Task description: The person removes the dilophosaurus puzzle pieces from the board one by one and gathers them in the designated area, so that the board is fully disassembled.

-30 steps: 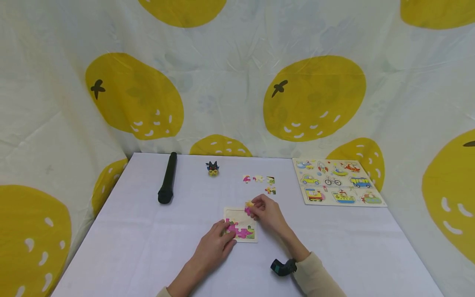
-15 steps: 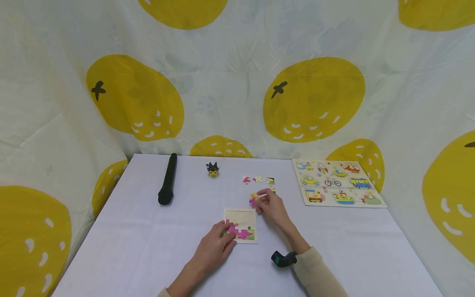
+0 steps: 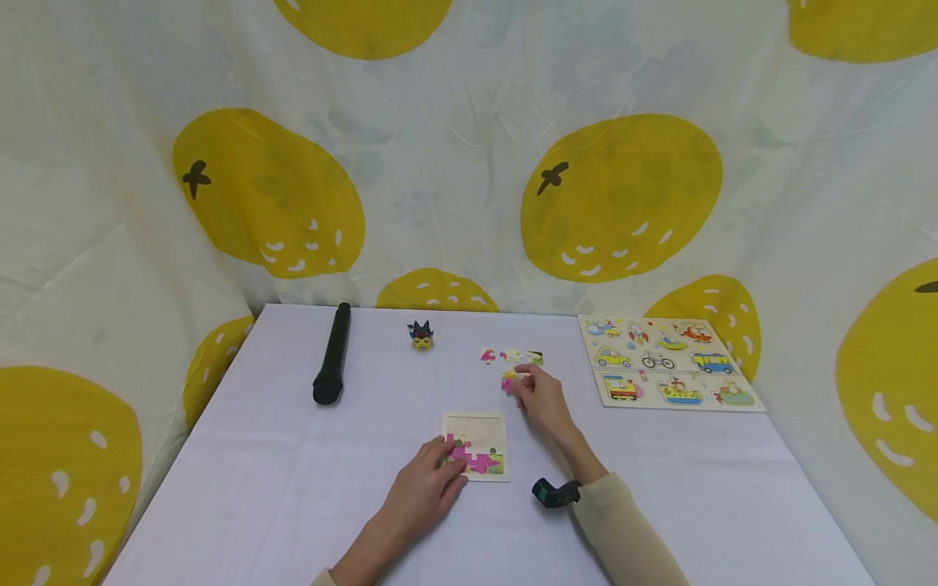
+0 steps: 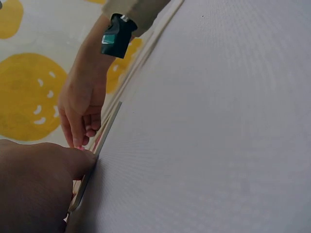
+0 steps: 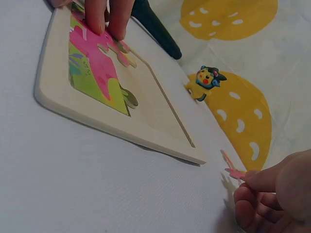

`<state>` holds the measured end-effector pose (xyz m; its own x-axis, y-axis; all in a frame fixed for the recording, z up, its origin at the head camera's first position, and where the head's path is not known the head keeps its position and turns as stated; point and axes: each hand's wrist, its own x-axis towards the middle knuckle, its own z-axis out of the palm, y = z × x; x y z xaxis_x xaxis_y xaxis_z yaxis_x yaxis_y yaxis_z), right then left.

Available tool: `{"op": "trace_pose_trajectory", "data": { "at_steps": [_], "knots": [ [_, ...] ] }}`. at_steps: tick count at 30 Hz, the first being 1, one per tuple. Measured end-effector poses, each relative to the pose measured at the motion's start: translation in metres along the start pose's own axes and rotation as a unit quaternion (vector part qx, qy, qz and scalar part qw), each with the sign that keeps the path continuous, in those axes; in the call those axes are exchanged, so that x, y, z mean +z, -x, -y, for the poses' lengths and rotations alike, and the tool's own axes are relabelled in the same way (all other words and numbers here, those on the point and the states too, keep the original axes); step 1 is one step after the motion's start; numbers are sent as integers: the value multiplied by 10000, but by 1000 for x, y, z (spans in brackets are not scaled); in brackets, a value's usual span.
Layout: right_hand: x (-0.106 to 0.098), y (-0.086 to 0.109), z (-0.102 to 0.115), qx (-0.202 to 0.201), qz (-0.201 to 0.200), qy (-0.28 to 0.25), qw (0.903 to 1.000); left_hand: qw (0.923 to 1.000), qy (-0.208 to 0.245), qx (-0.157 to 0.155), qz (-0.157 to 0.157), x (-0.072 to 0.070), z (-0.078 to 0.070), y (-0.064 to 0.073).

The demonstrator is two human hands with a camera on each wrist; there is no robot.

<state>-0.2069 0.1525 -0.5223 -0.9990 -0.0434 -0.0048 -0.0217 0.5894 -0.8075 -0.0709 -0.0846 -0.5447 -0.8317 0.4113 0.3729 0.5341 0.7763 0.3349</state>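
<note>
A shallow square wooden puzzle tray (image 3: 479, 430) lies in front of me, with joined pink and green pieces (image 5: 99, 60) along its near and left sides. My left hand (image 3: 423, 482) rests at the tray's left corner, its fingertips on the pink pieces and its thumb along the near edge. Beyond the tray's far right corner, my right hand (image 3: 542, 400) pinches a pink and yellow jigsaw piece (image 3: 506, 382) between thumb and forefinger. Several loose pieces (image 3: 511, 356) lie in a row just behind it; another is mostly hidden by the fingers.
At the far left a dark microphone (image 3: 334, 354) lies on the white table. A small yellow figurine (image 3: 421, 336) stands near the back edge. The vehicle picture board (image 3: 649, 393) lies at the back right. A black wrist camera (image 3: 554, 493) juts from the right sleeve.
My right hand has moved away from the tray's far right corner, back toward the loose pieces, carrying the pink and yellow jigsaw piece. The left hand has stayed in place.
</note>
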Motion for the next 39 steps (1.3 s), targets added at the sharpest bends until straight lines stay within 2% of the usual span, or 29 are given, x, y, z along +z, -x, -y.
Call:
{"op": "trace_pose_trajectory", "data": {
  "at_steps": [10,15,28,35,39],
  "knots": [
    [1,-9,1,-109,-310,664,9972,10000,-7,5,34,-2,0,0],
    [2,-12,0,-139,-419,759,9961,10000,-33,9,54,-2,0,0],
    [9,-7,1,-43,-438,1107,9929,10000,-75,38,-1,-2,0,-1],
    [10,-7,3,-57,-384,1285,9909,9997,-52,-75,214,-3,-1,-1],
    [11,-8,3,-49,-411,1349,9900,9997,-61,-79,201,-3,0,-1]
  ]
}}
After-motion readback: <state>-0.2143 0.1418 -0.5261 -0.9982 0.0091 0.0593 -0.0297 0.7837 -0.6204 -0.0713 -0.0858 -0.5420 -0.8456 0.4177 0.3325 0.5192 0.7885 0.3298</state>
